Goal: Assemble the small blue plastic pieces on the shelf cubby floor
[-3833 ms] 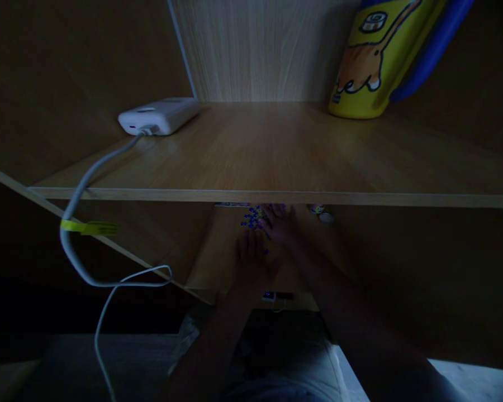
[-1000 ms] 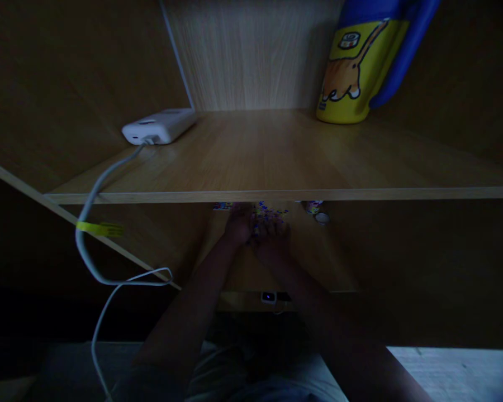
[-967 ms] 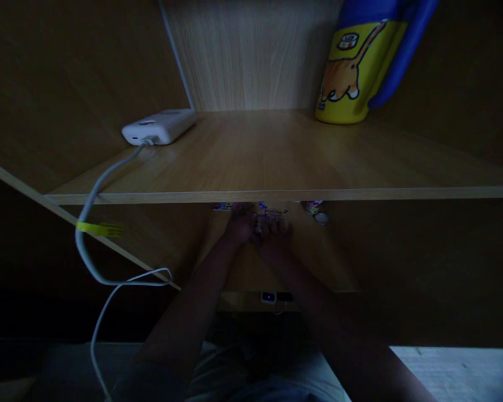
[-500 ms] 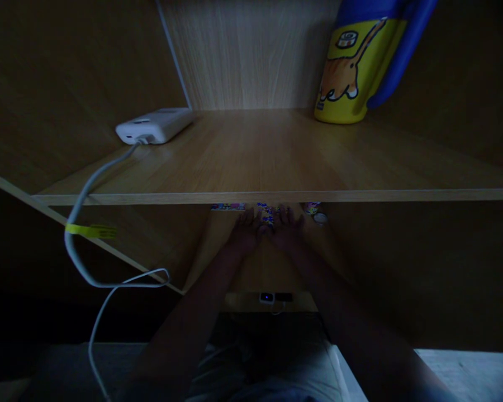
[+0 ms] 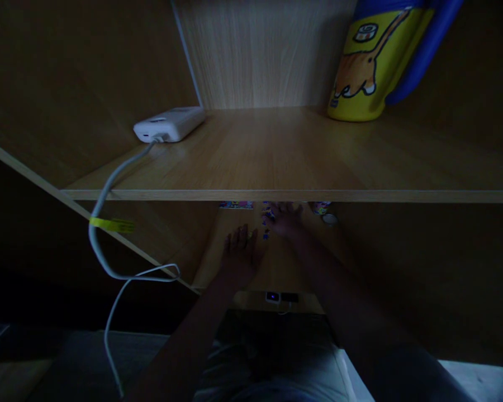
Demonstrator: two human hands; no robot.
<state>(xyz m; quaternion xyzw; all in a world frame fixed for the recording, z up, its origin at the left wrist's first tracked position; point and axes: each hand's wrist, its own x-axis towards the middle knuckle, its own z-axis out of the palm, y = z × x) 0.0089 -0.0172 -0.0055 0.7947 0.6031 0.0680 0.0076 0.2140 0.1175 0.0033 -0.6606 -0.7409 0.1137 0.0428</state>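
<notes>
Blue pieces (image 5: 267, 215), too small and dim to tell exactly, lay scattered on the wooden desk (image 5: 285, 273), at the far end of the lit strip below the shelf. Your right hand (image 5: 285, 219) reached forward from the lower right, palm down, fingers spread, just beside the pieces and at their right edge. Your left hand (image 5: 241, 254) sat nearer you and apart from the other, also palm down, with fingers spread and pointing up the frame. Above, the wooden shelf (image 5: 251, 151) held a white power bank (image 5: 169, 125) at its upper left, with a white cable (image 5: 104, 206) trailing down, and a yellow-and-blue bottle (image 5: 360, 67) at the upper right.
</notes>
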